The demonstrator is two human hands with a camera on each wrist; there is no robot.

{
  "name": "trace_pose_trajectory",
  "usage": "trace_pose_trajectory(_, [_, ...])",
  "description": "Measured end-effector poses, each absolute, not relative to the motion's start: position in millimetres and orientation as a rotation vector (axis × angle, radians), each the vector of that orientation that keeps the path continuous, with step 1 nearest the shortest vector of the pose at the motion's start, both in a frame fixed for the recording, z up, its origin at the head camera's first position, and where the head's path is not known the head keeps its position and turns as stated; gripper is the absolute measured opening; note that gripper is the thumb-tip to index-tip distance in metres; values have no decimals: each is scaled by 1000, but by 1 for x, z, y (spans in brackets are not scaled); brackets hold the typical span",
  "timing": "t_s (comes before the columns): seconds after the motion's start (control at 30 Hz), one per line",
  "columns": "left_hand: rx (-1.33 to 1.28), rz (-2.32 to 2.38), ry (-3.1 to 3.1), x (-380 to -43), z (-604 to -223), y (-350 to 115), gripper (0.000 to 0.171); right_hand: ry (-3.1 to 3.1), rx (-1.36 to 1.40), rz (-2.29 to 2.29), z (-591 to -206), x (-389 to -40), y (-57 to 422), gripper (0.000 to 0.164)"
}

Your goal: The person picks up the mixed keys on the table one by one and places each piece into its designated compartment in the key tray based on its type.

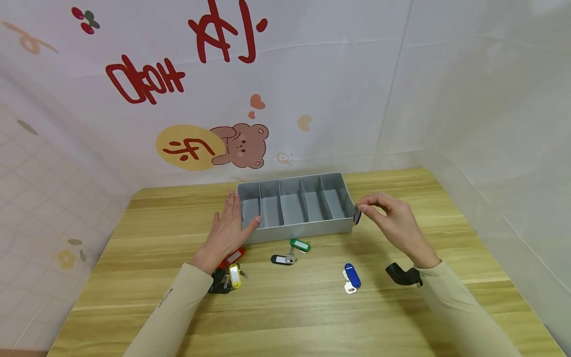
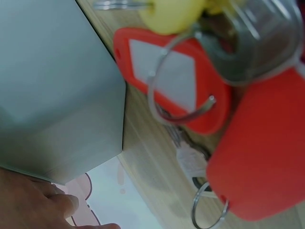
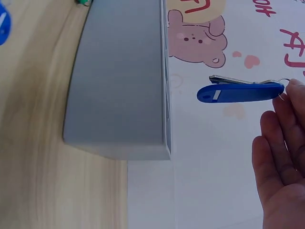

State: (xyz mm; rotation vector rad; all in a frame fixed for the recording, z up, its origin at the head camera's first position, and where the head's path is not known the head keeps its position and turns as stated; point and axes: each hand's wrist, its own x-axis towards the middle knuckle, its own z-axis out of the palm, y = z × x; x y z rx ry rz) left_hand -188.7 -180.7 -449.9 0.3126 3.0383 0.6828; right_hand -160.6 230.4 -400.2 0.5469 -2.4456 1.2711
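My right hand pinches the ring of a key with a blue tag. The key and tag hang just off the right end of a grey divided box, apart from it in the right wrist view. My left hand rests against the box's left end, fingers extended, with the thumb over the front-left corner. Below that hand lie a red key tag, a yellow key tag and a dark key, partly hidden by the wrist. The box's visible compartments hold nothing.
In front of the box lie a green key tag and a black key tag with keys. Another blue key tag lies nearer, to the right. A printed white sheet hangs behind the wooden table. A black fitting sits at my right wrist.
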Motion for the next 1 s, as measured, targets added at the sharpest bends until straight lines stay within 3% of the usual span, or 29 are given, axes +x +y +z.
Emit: trace_pose_trajectory(1.0, [309,676,3058,-189,-452,-181,103,-2427,422,1477,-419,-214,209,20])
